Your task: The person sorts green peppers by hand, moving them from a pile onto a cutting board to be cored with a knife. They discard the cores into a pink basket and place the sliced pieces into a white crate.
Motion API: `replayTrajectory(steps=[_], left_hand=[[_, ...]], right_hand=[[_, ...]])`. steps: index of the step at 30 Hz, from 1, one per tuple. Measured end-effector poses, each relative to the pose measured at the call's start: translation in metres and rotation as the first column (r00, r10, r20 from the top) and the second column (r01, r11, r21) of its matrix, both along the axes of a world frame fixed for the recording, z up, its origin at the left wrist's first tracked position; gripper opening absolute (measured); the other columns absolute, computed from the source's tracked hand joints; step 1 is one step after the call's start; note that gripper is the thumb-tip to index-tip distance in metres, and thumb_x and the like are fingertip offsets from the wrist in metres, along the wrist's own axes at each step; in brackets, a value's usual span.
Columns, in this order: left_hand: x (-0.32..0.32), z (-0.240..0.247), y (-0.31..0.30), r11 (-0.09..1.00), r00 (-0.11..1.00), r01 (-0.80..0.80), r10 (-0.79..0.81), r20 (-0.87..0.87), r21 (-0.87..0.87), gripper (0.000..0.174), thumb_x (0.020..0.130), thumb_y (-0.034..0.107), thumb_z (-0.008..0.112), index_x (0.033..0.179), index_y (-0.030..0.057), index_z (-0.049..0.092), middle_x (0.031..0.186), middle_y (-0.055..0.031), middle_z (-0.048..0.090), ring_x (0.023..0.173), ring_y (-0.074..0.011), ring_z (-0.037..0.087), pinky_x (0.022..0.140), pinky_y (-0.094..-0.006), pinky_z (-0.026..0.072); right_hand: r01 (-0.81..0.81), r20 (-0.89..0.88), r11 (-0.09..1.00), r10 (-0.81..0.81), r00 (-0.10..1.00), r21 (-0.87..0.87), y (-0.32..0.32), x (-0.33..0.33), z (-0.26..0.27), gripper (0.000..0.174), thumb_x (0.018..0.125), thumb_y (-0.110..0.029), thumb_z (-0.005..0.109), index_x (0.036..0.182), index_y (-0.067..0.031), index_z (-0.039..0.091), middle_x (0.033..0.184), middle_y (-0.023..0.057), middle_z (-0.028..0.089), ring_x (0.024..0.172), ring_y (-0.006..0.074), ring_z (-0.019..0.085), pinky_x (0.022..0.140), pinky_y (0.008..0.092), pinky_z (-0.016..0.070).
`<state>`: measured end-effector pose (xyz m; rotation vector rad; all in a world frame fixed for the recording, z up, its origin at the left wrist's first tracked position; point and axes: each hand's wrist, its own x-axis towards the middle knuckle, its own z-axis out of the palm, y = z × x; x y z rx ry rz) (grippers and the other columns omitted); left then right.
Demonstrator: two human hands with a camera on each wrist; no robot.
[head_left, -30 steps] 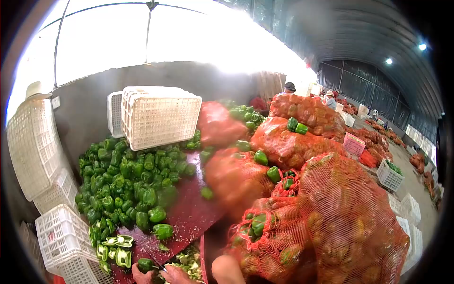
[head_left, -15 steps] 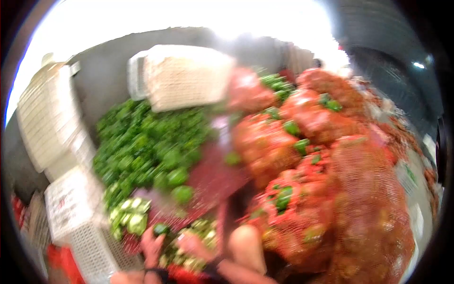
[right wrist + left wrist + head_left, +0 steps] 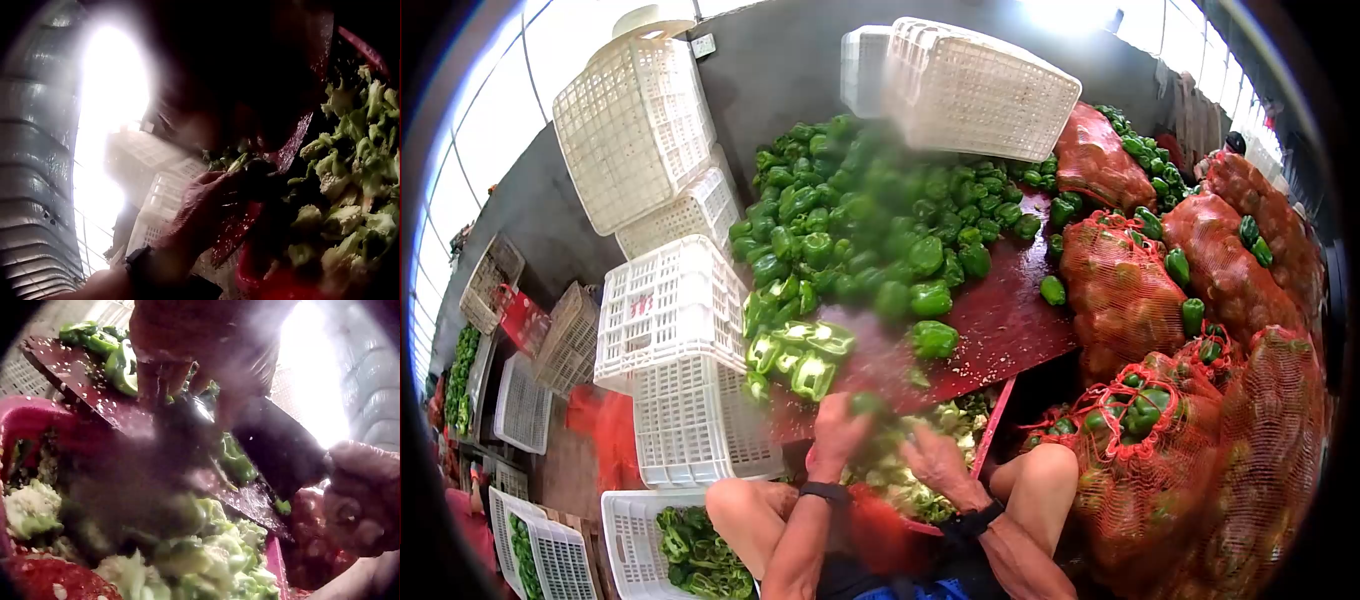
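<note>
Over the edge of the dark red board (image 3: 1005, 335), my left hand (image 3: 840, 432) grips a green bell pepper (image 3: 866, 404). The left wrist view shows its fingers bent down around the pepper. My right hand (image 3: 938, 458) holds a knife with a broad dark blade (image 3: 281, 447), angled toward the pepper; its handle is hidden in the fist. Below both hands, a red tub (image 3: 998, 412) contains pale green pepper cores and scraps (image 3: 212, 550). Cut pepper halves (image 3: 812, 376) lie on the board left of the left hand, and a whole pepper (image 3: 934, 340) sits farther back.
A large heap of green peppers (image 3: 820, 245) covers the back of the board. Stacked white crates (image 3: 670, 310) stand at left, and another crate (image 3: 960, 90) tilts behind the heap. Red mesh sacks (image 3: 1120, 290) crowd the right side. A crate of cut peppers (image 3: 625, 540) is at lower left.
The head view has swung down and left, bringing both forearms, knees and the tub into view. The left hand still holds a pepper and the right hand stays close beside it.
</note>
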<state>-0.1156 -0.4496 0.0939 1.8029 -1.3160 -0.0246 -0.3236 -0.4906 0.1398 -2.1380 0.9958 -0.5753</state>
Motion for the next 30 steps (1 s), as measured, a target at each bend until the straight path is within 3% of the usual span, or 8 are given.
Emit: replayTrajectory(steps=[7, 8, 14, 17, 19, 21, 22, 30], left_hand=[[0.004, -0.014, 0.002, 0.993, 0.988, -0.117, 0.116, -0.102, 0.002, 0.035, 0.073, 0.015, 0.085, 0.1, 0.0013, 0.067, 0.095, -0.0154, 0.064, 0.086, -0.0297, 0.064, 0.075, -0.0381, 0.0544], [0.001, -0.008, 0.003, 0.994, 0.978, -0.107, 0.106, -0.179, 0.003, 0.031, 0.082, 0.03, 0.079, 0.094, 0.0036, 0.07, 0.095, -0.0162, 0.066, 0.091, -0.0336, 0.063, 0.079, -0.0434, 0.0523], [0.008, -0.014, 0.0, 0.996, 0.985, -0.078, 0.07, -0.156, -0.045, 0.027, 0.077, 0.013, 0.081, 0.098, 0.002, 0.069, 0.094, -0.0139, 0.066, 0.083, -0.0271, 0.066, 0.074, -0.037, 0.0549], [0.01, -0.012, 0.001, 0.999, 0.99, -0.047, 0.043, -0.136, -0.023, 0.027, 0.078, 0.014, 0.08, 0.1, 0.0016, 0.069, 0.095, -0.0144, 0.067, 0.084, -0.0275, 0.067, 0.074, -0.0372, 0.0553], [0.012, -0.007, 0.003, 0.999, 0.988, -0.037, 0.038, -0.146, 0.009, 0.027, 0.079, 0.015, 0.079, 0.1, 0.0012, 0.069, 0.096, -0.015, 0.067, 0.085, -0.0284, 0.068, 0.074, -0.0372, 0.0557], [0.013, -0.01, 0.003, 0.999, 0.989, -0.034, 0.035, -0.145, 0.009, 0.027, 0.079, 0.015, 0.079, 0.1, 0.0009, 0.069, 0.096, -0.0158, 0.067, 0.085, -0.0292, 0.068, 0.074, -0.0374, 0.056], [0.014, -0.012, 0.002, 0.999, 0.99, -0.036, 0.034, -0.137, -0.006, 0.027, 0.079, 0.014, 0.078, 0.101, 0.0007, 0.068, 0.096, -0.0163, 0.067, 0.085, -0.0296, 0.068, 0.074, -0.0377, 0.0562], [0.032, 0.02, -0.001, 0.996, 0.972, -0.028, 0.046, -0.231, 0.083, 0.028, 0.079, 0.014, 0.073, 0.102, -0.0002, 0.068, 0.099, -0.0207, 0.068, 0.089, -0.0348, 0.068, 0.077, -0.041, 0.0566]], right_hand=[[-0.046, -0.028, 0.999, 0.045, 0.999, -0.013, 0.004, -0.004, -0.002, 0.036, 0.097, -0.025, 0.053, 0.125, -0.0026, 0.062, 0.089, 0.019, 0.07, 0.067, 0.0282, 0.068, 0.064, 0.0417, 0.0588], [-0.058, -0.025, 0.992, 0.061, 0.998, 0.11, 0.006, -0.002, 0.025, 0.032, 0.097, -0.024, 0.053, 0.12, -0.0047, 0.065, 0.082, 0.0149, 0.07, 0.065, 0.025, 0.067, 0.062, 0.0411, 0.0585], [-0.111, -0.098, 0.988, 0.121, 0.988, 0.106, 0.0, 0.005, 0.011, 0.026, 0.099, -0.023, 0.052, 0.107, -0.0049, 0.068, 0.073, 0.0092, 0.063, 0.059, 0.0194, 0.06, 0.049, 0.0339, 0.0529], [-0.318, -0.103, 0.741, 0.322, 0.941, -0.591, -0.018, 0.013, -0.005, 0.026, 0.099, -0.024, 0.052, 0.103, -0.0028, 0.067, 0.073, 0.009, 0.061, 0.064, 0.0181, 0.059, 0.046, 0.0294, 0.0489], [-0.202, 0.05, 0.966, 0.213, 0.976, -0.163, -0.015, 0.02, 0.0, 0.023, 0.096, -0.021, 0.055, 0.091, -0.0006, 0.064, 0.073, 0.0147, 0.06, 0.068, 0.0265, 0.062, 0.052, 0.0383, 0.0497], [-0.104, -0.04, 0.965, 0.117, 0.992, 0.239, -0.018, 0.031, 0.009, 0.025, 0.094, -0.02, 0.058, 0.088, 0.0036, 0.057, 0.075, 0.0274, 0.062, 0.065, 0.0423, 0.064, 0.06, 0.0515, 0.0494], [-0.13, 0.012, 0.99, 0.13, 0.991, 0.051, -0.02, 0.036, -0.008, 0.024, 0.094, -0.02, 0.059, 0.087, 0.0041, 0.058, 0.074, 0.0266, 0.063, 0.064, 0.0416, 0.063, 0.06, 0.0502, 0.05], [-0.013, -0.035, 0.998, 0.016, 0.999, 0.061, -0.014, 0.092, -0.055, 0.029, 0.095, -0.028, 0.055, 0.089, -0.0006, 0.064, 0.08, 0.0241, 0.067, 0.072, 0.0393, 0.068, 0.063, 0.0482, 0.0549]])
